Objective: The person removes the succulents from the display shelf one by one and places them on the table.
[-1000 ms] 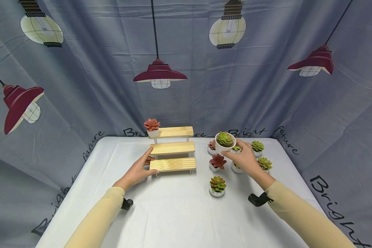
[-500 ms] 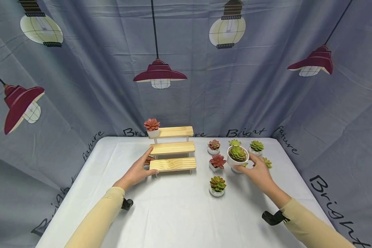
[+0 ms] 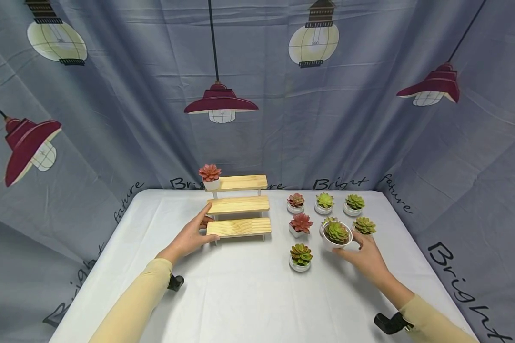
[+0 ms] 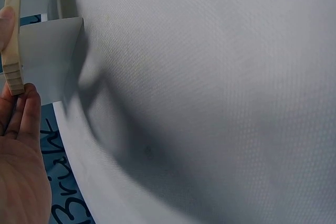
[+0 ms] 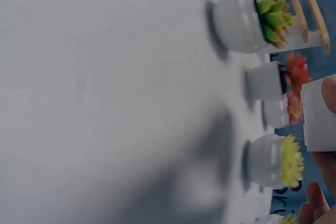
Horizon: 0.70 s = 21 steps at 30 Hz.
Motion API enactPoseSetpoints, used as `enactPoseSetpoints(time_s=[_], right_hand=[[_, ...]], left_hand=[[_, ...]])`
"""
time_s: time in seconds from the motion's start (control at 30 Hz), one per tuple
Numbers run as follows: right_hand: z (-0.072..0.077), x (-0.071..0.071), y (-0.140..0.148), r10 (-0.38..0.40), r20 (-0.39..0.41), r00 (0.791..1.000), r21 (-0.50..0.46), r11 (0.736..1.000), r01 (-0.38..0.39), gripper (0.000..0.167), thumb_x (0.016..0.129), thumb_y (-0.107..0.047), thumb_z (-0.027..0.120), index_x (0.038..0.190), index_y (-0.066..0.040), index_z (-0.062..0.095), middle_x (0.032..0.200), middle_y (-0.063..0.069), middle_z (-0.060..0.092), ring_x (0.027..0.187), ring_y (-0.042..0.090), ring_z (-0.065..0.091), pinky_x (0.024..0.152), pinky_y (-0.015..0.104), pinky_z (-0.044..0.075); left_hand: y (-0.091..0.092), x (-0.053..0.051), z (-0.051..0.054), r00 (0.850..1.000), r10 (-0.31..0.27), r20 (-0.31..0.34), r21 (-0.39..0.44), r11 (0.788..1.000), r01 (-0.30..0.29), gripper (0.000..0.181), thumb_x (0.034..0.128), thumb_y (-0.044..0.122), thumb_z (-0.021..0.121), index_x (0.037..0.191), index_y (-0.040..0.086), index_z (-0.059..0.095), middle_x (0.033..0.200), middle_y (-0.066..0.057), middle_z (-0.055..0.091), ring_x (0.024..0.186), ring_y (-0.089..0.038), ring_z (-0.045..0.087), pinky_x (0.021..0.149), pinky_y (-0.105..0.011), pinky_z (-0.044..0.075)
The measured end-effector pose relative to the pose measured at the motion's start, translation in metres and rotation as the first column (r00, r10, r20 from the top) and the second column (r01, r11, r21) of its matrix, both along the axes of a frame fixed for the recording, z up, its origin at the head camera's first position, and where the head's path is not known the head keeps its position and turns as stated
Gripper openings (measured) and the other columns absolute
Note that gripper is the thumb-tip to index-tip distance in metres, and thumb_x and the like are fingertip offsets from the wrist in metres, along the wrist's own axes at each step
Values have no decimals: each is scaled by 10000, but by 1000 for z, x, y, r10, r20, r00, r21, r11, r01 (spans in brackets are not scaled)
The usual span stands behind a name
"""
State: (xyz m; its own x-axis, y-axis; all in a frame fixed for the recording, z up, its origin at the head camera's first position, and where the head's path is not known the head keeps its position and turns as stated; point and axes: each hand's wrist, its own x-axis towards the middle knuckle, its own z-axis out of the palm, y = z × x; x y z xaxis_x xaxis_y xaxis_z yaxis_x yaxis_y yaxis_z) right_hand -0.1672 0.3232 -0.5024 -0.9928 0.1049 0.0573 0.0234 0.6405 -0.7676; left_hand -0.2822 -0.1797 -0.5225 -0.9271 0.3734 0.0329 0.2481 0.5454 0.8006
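My left hand [image 3: 193, 237] grips the left end of the lowest board of a three-tier wooden display stand [image 3: 238, 205]. In the left wrist view, the thumb lies on the board [image 4: 13, 30] and the fingertips touch its end. My right hand [image 3: 366, 257] holds a green potted succulent [image 3: 337, 233] by its white pot, lifted off the table. The right wrist view shows that white pot [image 5: 320, 116] at the right edge, with the thumb on it. Behind the held plant, another green succulent [image 3: 329, 220] is mostly hidden. A red potted succulent [image 3: 210, 176] stands on the top tier's left end.
Left of the held plant stand a dark red succulent [image 3: 301, 224] and a green one [image 3: 301, 257] nearer me. Farther back are a reddish succulent [image 3: 296, 202] and two green ones [image 3: 324, 202]. Another green succulent [image 3: 364, 226] sits beside my right hand. A white cloth covers the table [image 3: 248, 295].
My right hand has carried the green potted succulent rightward and toward me, uncovering plants at the back. The left hand stays on the stand.
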Motion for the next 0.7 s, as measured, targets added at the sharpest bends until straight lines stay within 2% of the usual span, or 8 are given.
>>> enactPoseSetpoints(time_s=[0.37, 0.7], right_hand=[[-31, 14, 8, -11, 102, 995, -2, 1000, 12, 881, 795, -398, 895, 1461, 37, 515, 1401, 295, 520, 1348, 462, 347, 1096, 723, 235], [-44, 17, 14, -10, 121, 993, -7, 1000, 11, 910, 780, -359, 909, 1448, 95, 489, 1426, 349, 476, 1376, 513, 320, 1126, 725, 179]], left_hand=[[0, -1, -1, 1000, -1, 2, -11, 1000, 1, 1124, 847, 325, 868, 1661, 336, 94, 1386, -115, 533, 1300, -353, 536, 1106, -536, 417], [1, 0, 0, 1000, -3, -3, -1, 1000, 3, 1116, 853, 310, 865, 1661, 332, 97, 1384, -121, 535, 1295, -363, 537, 1106, -542, 414]])
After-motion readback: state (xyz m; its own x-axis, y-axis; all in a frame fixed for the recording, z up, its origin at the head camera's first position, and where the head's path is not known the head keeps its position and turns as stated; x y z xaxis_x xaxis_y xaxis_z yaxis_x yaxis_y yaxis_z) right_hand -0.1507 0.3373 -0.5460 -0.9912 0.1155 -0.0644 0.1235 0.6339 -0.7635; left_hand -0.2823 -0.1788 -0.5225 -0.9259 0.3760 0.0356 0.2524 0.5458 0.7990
